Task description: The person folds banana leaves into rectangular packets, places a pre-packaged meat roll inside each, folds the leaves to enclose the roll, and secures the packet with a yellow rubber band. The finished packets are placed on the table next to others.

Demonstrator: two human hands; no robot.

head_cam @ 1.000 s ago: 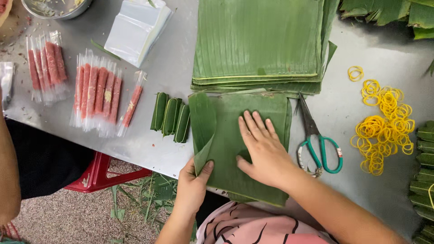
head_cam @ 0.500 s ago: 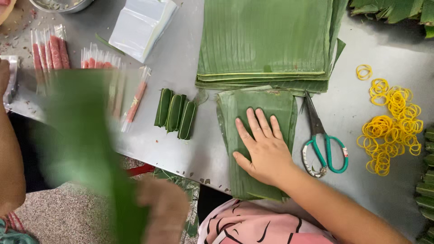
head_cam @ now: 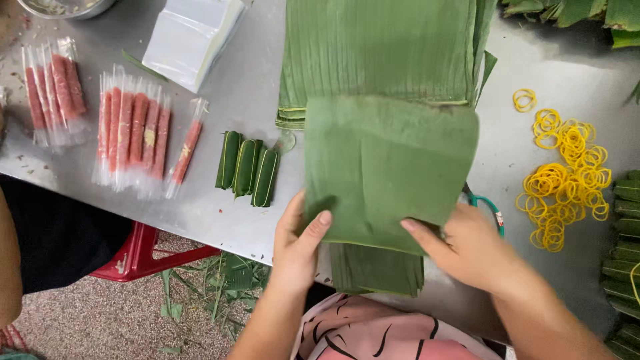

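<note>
Where the grey table [head_cam: 253, 220] runs along the far left: two batches of pink sausage sticks in clear wrappers [head_cam: 133, 137], lying side by side, a stack of clear plastic bags [head_cam: 193, 37] behind them. Just right of those, three small leaf-wrapped rolls [head_cam: 247, 167], touching one another. Near the table's front edge, left hand [head_cam: 297, 250] pinching the lower left edge of a cut banana leaf sheet [head_cam: 390, 160], thumb on top, fingers hidden beneath. Sheet held flat and lifted slightly above a narrower pile of cut leaves [head_cam: 377, 270] at the table edge. Behind it, a big stack of banana leaf sheets [head_cam: 380, 53], partly overlapped by the held sheet. Right hand [head_cam: 470, 250] grasping the sheet's lower right edge, thumb on top likewise. Beside that hand, teal scissors [head_cam: 490, 207], mostly covered. Further right, a loose heap of yellow rubber bands [head_cam: 563, 173]; at the far right edge, more green leaf bundles [head_cam: 623, 227].
</note>
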